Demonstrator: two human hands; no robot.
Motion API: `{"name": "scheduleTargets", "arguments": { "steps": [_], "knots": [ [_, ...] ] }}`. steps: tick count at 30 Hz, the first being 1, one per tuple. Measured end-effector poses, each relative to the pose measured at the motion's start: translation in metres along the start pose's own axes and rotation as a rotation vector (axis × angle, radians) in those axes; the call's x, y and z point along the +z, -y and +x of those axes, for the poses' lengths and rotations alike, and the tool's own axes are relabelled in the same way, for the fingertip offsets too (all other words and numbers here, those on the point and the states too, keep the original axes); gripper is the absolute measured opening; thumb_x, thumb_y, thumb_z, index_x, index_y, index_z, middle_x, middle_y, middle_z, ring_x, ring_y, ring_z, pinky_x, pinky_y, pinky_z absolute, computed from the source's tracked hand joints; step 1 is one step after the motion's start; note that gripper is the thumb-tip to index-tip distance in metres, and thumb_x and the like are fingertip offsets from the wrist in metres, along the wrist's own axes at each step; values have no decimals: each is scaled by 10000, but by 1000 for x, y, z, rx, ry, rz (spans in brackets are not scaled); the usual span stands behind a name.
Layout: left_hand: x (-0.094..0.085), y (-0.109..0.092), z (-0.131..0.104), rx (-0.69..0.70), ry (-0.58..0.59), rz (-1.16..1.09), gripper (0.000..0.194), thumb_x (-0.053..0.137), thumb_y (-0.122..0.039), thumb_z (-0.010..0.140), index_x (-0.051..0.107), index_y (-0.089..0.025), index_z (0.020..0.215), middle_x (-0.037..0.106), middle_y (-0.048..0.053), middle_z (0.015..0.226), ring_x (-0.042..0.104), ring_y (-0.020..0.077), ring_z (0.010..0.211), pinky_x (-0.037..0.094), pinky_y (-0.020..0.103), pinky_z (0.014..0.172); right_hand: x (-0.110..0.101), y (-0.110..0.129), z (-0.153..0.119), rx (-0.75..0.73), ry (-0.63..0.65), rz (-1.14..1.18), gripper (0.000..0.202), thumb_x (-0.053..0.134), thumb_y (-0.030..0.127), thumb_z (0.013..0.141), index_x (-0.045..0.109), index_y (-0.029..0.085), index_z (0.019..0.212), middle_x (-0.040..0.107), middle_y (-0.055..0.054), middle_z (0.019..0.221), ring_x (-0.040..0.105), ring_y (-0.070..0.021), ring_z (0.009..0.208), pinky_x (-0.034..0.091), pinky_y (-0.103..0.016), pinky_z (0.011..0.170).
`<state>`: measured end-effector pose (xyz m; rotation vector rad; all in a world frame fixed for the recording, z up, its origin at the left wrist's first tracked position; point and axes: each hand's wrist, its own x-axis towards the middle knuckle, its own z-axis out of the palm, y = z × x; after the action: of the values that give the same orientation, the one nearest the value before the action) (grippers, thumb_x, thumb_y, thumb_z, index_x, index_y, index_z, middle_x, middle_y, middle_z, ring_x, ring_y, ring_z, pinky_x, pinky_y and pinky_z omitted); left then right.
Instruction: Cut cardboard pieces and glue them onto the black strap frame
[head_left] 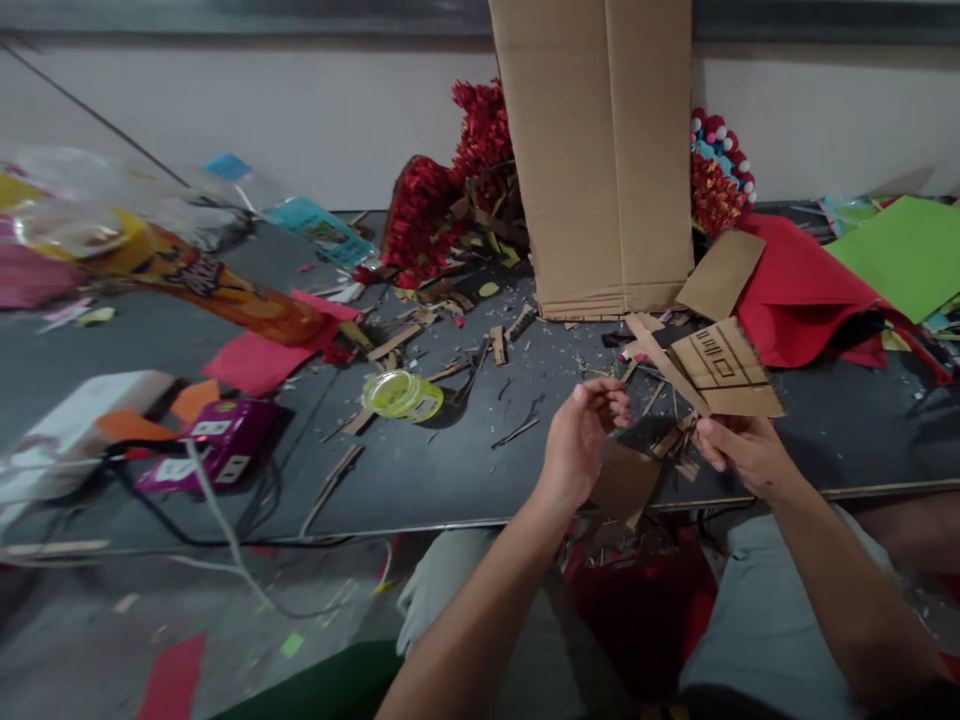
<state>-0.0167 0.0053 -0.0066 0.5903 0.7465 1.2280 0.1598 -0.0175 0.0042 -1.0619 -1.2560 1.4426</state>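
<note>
The right hand (746,455) grips the marked cardboard (727,375) above the table's (450,480) near edge; the left hand (589,435), fingers curled, hovers beside it, apart. A clear tub (403,396) of yellow-green stuff sits left of them, mid-table, among cardboard scraps (499,345).

One head-worn view, forward and steeply down over the worktable (450,480)!
And here we are, looking out from the wearer's own head, above the near edge, wide enough to take in the lap (517,600) at the bottom and the pale wall (337,120) behind the far side; the forearms run up from the lower frame, the left hand (589,425) and right hand (750,455) sit close, right of centre, while the tall cardboard panel (607,160) rises farther off, cut by the top border.
</note>
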Motion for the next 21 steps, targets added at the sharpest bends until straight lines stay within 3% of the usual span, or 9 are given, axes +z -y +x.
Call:
{"name": "scheduleTargets", "arguments": {
  "steps": [4,7,10,12,17,21],
  "knots": [
    [-7,-1,2,226,-141,174,321,735,-474,676,652,-169,734,610,1,679,545,106,605,448,219,592,-8,3,-3,14,22,-21,442,644,625,723,519,205,780,343,104,443,267,-52,363,246,-214,365],
    [-14,-3,3,460,-221,415,202,732,-347,709,651,-199,821,633,15,849,595,137,801,468,229,703,-15,3,-7,58,78,-32,448,643,630,722,548,194,764,332,98,459,271,-54,383,256,-214,376],
    [-23,-4,5,739,-230,736,315,715,-271,720,621,-223,1018,609,56,1098,562,194,1078,459,293,874,-19,5,-9,85,134,-53,408,727,563,671,572,196,757,457,58,533,400,-75,453,361,-218,432],
    [-28,-4,8,873,-210,911,379,688,-262,733,587,-218,1095,601,78,1159,547,214,1134,450,338,926,-20,5,-9,67,123,-97,395,786,510,615,589,202,765,566,20,637,507,-107,555,444,-234,511],
    [-34,-5,11,882,-138,1113,173,565,-248,834,614,-191,989,689,61,967,646,175,927,502,321,836,-19,1,-4,-27,-37,-254,317,743,487,678,642,204,783,631,-2,675,583,-148,620,495,-262,565],
    [-31,-8,12,993,-172,1115,229,608,-296,830,601,-192,1034,680,81,1066,622,201,1038,475,375,933,-26,-2,2,-236,-361,-313,328,719,512,700,657,194,744,669,-24,694,632,-167,642,509,-270,581]
  ]
}}
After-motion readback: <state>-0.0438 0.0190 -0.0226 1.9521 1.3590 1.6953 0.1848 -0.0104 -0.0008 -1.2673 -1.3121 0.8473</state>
